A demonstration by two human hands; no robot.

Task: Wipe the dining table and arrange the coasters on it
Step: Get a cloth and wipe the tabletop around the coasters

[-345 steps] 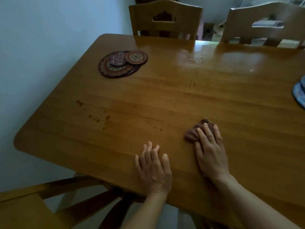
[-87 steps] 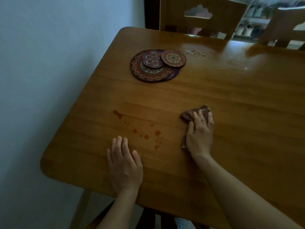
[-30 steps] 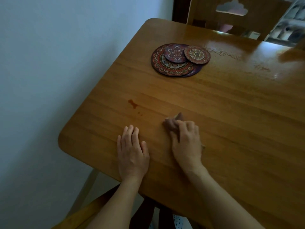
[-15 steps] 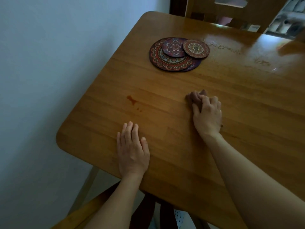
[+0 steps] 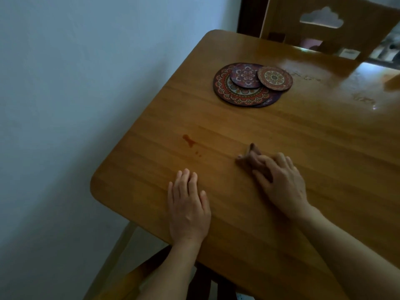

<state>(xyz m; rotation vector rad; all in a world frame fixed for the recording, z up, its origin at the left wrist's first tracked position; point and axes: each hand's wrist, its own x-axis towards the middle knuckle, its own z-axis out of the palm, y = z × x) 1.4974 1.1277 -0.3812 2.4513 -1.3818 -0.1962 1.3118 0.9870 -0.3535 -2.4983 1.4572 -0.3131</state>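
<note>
A wooden dining table point(image 5: 303, 131) fills the view. My right hand point(image 5: 281, 182) grips a crumpled brown cloth point(image 5: 246, 160) and presses it on the tabletop near the middle. Flat on the wood near the front edge lies my left hand point(image 5: 188, 204), fingers straight. Left of the cloth, a reddish stain point(image 5: 189, 141) with a few small drops beside it marks the wood. Toward the far left corner sits a pile of round patterned coasters: a large one point(image 5: 236, 94) with a purple small one point(image 5: 245, 75) and a red small one point(image 5: 275, 78) on top.
A pale wall point(image 5: 86, 83) runs close along the table's left edge. A wooden chair point(image 5: 324, 35) with a cloud cut-out stands at the far end. Another chair's frame point(image 5: 134, 276) shows below the front edge. Wet streaks point(image 5: 363, 98) shine at the far right.
My right hand has pulled the cloth back toward me and slightly left since half a second ago. The left hand stays flat in place. The drops nearer the cloth have gone.
</note>
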